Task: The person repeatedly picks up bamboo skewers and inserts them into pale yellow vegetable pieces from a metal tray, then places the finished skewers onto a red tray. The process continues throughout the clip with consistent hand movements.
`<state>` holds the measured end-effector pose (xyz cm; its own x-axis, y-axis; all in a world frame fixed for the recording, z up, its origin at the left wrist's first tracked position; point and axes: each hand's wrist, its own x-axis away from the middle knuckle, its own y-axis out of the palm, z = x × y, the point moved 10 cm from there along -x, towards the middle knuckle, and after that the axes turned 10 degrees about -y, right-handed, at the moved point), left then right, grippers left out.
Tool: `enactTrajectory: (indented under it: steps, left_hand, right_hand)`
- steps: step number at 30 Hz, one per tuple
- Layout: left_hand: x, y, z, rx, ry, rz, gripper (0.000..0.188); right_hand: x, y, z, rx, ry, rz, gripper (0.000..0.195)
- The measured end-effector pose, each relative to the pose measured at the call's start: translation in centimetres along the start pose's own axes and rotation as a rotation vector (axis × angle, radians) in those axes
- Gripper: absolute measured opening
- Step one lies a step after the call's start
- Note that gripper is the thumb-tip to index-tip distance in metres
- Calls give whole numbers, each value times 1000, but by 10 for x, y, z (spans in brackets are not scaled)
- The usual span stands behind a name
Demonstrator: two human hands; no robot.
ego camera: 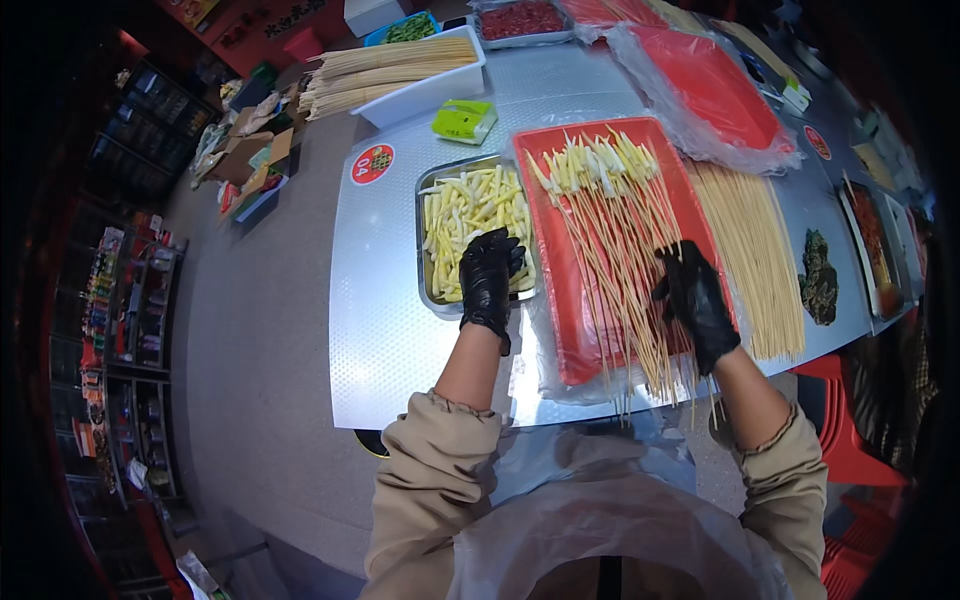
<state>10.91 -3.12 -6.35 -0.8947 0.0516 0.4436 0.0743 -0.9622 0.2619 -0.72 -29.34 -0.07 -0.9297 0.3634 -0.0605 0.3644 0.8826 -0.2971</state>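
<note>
My left hand (489,281), in a black glove, rests over the front right part of a metal tray (422,277) full of pale yellow-green bamboo shoots (469,202). Its fingers are curled, and whether a shoot is in them is hidden. My right hand (694,300), also black-gloved, lies over the right side of a red plastic tray (551,262) lined with clear film. Its fingers are at the skewer sticks, but its grip is unclear. Many wooden skewers (619,277) lie in that tray, shoots on their far ends, bare ends towards me and past the near rim.
Right of the red tray lie loose bare skewers (750,262) and a dark patterned item (819,277). A white bin (420,94) of skewers, a green tissue pack (463,121), a tray of red meat (521,21) and a film-covered red tray (712,86) stand farther back. Red stools (847,427) are at right.
</note>
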Motion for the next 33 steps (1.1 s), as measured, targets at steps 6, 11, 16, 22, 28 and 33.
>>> enactTrajectory:
  steps: [6, 11, 16, 22, 28, 33]
  left_hand:
    - [-27, -4, 21, -872, 437, 193, 36]
    - [-29, 36, 17, -1463, 505, 179, 58]
    - [-39, 45, 25, -1526, 549, 269, 49]
    - [-35, 20, 49, -1252, 615, 367, 30]
    - [-19, 0, 37, -1458, 587, 292, 27]
    - [-25, 12, 31, -1595, 614, 290, 25]
  right_hand:
    - [-93, -7, 3, 951, -557, 190, 20]
    - [-84, -22, -6, 622, -395, 202, 22]
    - [-21, -6, -83, -57, -292, 65, 16]
    - [32, 5, -99, -180, -99, -50, 12]
    - [72, 29, -70, -309, -46, -142, 15]
    - [82, 44, -59, -304, -64, -112, 16]
